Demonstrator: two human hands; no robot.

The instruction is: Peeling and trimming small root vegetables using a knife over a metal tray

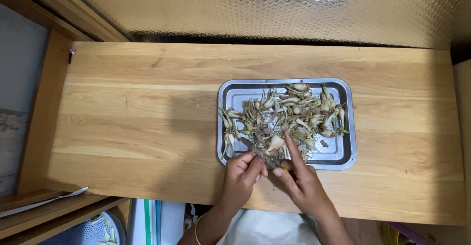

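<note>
A steel tray sits on a wooden counter and holds a heap of small pale bulbs with roots and green tips. My left hand pinches a bulb with roots at the tray's near edge. My right hand is closed around a small knife with a yellow handle, its index finger stretched along the top toward the bulb. A thin blade shows near the left fingers. Both hands nearly touch each other.
A textured metallic wall backs the counter. At the lower left stand wooden shelves and a mesh basket. White cloth lies below the hands.
</note>
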